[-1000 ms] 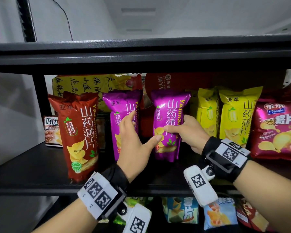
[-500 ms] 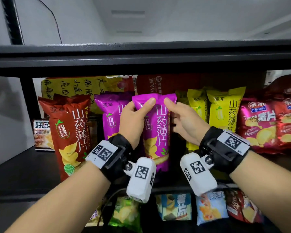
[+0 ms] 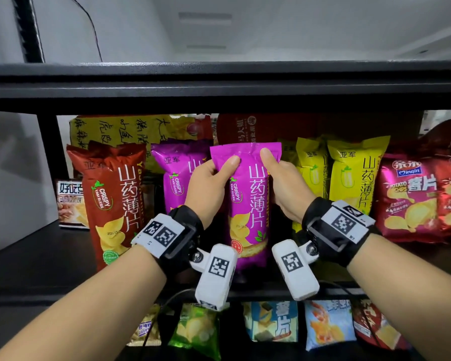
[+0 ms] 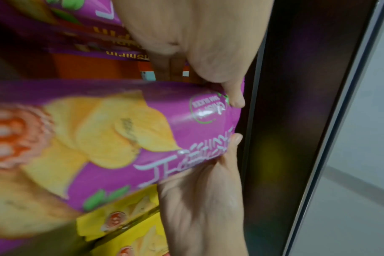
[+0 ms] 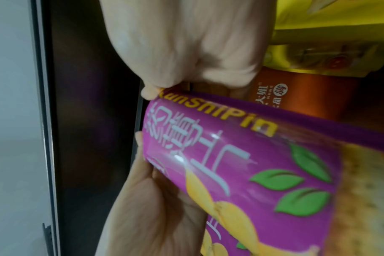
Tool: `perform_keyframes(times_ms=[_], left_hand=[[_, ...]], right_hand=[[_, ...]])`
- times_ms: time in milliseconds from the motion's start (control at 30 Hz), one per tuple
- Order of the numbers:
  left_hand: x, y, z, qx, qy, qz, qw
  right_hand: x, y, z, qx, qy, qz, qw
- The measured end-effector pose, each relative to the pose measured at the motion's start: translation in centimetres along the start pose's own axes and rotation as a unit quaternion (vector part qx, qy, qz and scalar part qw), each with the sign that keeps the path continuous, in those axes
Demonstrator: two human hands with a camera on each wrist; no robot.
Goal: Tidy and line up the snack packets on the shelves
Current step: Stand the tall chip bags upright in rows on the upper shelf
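A purple yam-crisp packet stands upright at the middle of the black shelf, near its front edge. Both hands hold its top. My left hand pinches the upper left corner, thumb on the front and fingers behind. My right hand pinches the upper right corner the same way. In the left wrist view my left thumb presses on the packet. The right wrist view shows the packet with my right hand on its top edge. A second purple packet stands just behind to the left.
A red-brown packet stands to the left and two yellow packets to the right, then red potato-chip bags. More bags lean along the back. The upper shelf board hangs close overhead. Several small packets sit on the shelf below.
Both hands slid from the packet's middle up to its top corners and now pinch them. The packet has come forward, ahead of the other purple one.
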State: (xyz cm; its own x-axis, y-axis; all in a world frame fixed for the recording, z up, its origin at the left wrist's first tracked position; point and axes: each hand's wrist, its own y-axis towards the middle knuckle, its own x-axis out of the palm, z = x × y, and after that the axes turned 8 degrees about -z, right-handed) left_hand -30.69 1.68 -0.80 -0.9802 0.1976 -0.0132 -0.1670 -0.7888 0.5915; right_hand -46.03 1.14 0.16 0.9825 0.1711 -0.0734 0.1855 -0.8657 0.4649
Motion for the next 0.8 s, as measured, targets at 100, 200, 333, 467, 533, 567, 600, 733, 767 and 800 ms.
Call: perform_keyframes(times_ms=[100, 200, 333, 467, 533, 567, 600, 733, 767, 800], left_hand=[[-0.7, -0.7, -0.8, 0.016, -0.001, -0.055, 0.998], [-1.5, -1.5, -1.7, 0.027, 0.009, -0.103, 0.994], [-1.8, -2.5, -2.4, 0.001, 0.031, -0.132, 0.991], [-1.9, -2.7, -2.1, -0.02, 0.047, -0.147, 0.988], [-2.1, -3.1, -2.3, -0.038, 0.066, -0.159, 0.984], [-2.1, -3.5, -2.6, -0.049, 0.073, -0.169, 0.982], [-2.2, -3.9, -3.0, -0.06, 0.079, -0.178, 0.979], [-2.4, -5.2, -4.1, -0.076, 0.121, -0.188, 0.972], [-2.4, -5.2, -4.1, -0.074, 0.139, -0.196, 0.968], [-2.4, -5.3, -4.0, -0.077, 0.159, -0.21, 0.962]], right_hand=[[0.1, -1.0, 0.7, 0.01, 0.034, -0.035, 0.999], [-0.2, -2.0, 1.2, 0.025, 0.061, -0.067, 0.996], [-0.6, -3.4, 2.4, 0.059, 0.024, -0.136, 0.989], [-1.1, -3.8, 2.8, 0.077, 0.033, -0.151, 0.985], [-1.2, -4.3, 3.0, 0.089, 0.002, -0.166, 0.982], [-1.2, -4.6, 3.3, 0.1, -0.022, -0.17, 0.98], [-1.2, -5.0, 3.6, 0.112, -0.045, -0.17, 0.978], [-1.2, -6.0, 4.5, 0.13, -0.066, -0.176, 0.974], [-1.1, -6.1, 4.4, 0.127, -0.061, -0.181, 0.973], [-1.0, -6.3, 4.1, 0.122, -0.06, -0.185, 0.973]])
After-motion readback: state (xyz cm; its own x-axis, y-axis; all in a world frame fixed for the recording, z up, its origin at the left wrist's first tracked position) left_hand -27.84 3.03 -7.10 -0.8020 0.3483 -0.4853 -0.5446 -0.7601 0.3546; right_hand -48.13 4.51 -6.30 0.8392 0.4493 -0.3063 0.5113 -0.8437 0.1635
